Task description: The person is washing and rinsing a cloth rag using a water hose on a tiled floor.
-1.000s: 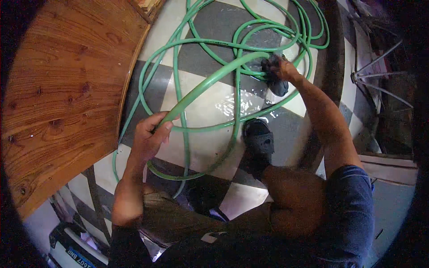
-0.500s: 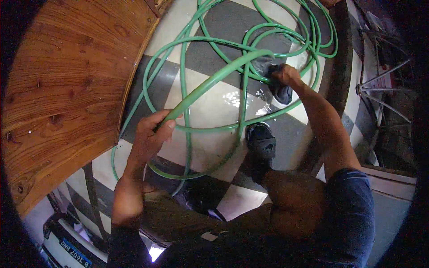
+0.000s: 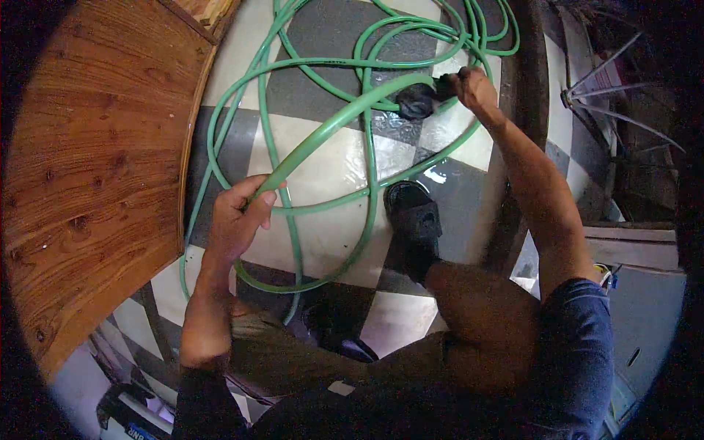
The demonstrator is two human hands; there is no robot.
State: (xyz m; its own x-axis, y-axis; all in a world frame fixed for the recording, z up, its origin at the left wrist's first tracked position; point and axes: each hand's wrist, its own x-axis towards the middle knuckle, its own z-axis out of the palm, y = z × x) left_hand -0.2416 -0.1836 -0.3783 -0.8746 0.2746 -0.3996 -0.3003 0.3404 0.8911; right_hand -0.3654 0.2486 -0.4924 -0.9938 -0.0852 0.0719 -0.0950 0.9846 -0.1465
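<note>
My left hand (image 3: pixel 244 207) is closed around a green garden hose (image 3: pixel 315 147), gripping it a short way back from its end. The hose arcs up and to the right, and its open end points down at a wet black item (image 3: pixel 416 101). That item is bunched and glossy, and its exact kind is unclear. My right hand (image 3: pixel 475 89) is closed on the upper part of it, beside the hose end. Water spreads over the tiles under it.
Loops of the same hose lie across the checkered tile floor (image 3: pixel 315 165). A wooden panel (image 3: pixel 110 161) stands at the left. My foot in a black slide sandal (image 3: pixel 418 213) is planted near the middle. A dark ledge (image 3: pixel 524 110) and metal rods (image 3: pixel 605 92) are at the right.
The black item has swung left and up, now under the hose end. My right hand has risen slightly. My left hand keeps its hold on the hose. The whole view has shifted a little.
</note>
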